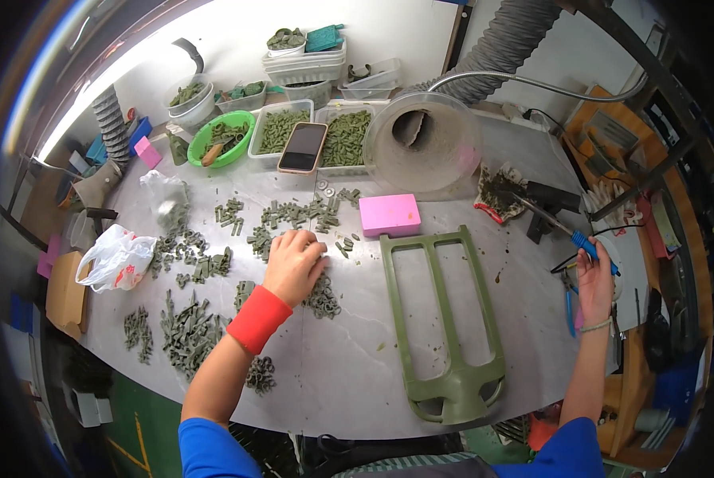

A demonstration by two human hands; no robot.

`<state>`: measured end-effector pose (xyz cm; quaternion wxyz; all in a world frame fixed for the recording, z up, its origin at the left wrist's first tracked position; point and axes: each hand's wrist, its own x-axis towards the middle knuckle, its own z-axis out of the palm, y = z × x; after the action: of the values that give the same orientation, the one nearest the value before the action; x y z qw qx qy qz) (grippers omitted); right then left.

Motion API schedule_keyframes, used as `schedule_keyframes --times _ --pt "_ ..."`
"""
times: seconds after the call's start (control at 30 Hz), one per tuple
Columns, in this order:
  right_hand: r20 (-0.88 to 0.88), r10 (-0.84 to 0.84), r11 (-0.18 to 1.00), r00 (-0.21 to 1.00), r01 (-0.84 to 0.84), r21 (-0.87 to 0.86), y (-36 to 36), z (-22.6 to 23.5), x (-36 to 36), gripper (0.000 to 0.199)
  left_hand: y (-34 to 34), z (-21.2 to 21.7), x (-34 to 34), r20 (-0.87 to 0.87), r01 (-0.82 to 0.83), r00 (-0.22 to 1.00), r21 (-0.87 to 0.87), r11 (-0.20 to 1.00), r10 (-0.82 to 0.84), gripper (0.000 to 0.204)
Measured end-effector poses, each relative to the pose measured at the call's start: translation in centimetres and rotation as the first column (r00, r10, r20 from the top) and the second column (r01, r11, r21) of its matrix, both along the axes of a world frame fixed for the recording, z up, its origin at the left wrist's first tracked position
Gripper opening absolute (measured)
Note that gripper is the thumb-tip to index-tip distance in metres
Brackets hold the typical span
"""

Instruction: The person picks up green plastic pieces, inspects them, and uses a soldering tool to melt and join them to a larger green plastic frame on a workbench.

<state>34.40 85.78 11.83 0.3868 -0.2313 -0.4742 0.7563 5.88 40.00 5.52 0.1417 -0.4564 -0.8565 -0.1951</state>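
Note:
Wrapped around the blue handle of a soldering iron (584, 242) is my right hand (594, 279), at the table's right side. The iron's metal shaft slants up left to a dirty, blackened cloth (496, 193). My left hand (296, 264), below a red wristband (259, 319), reaches among heaps of small dark green parts (293, 213); its fingers curl downward and whatever they pinch is hidden. Between my hands lies a green plastic frame (460, 386) with two long openings. A pink block (390, 215) sits at its far end.
Along the back stand clear tubs of green pieces (345, 135), a phone (302, 147), a bright green bowl (223, 137) and a large clear funnel hood (421, 171) on a grey duct. White plastic bags (118, 256) and more piles (190, 334) lie left. Blue-handled pliers (570, 311) lie right.

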Motion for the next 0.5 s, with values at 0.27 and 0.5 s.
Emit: schedule_keyframes --times 0.27,0.5 --pt "-0.017 0.052 0.999 0.999 -0.052 -0.006 1.0 -0.3 0.2 0.025 6.2 -2.7 -3.2 0.061 0.125 0.990 -0.016 0.992 -0.124 0.016" --pt "-0.010 0.087 0.993 0.996 -0.086 0.078 -0.9 0.9 -1.0 0.027 5.3 -0.5 -0.6 0.098 0.070 0.991 0.187 0.980 -0.089 0.012"
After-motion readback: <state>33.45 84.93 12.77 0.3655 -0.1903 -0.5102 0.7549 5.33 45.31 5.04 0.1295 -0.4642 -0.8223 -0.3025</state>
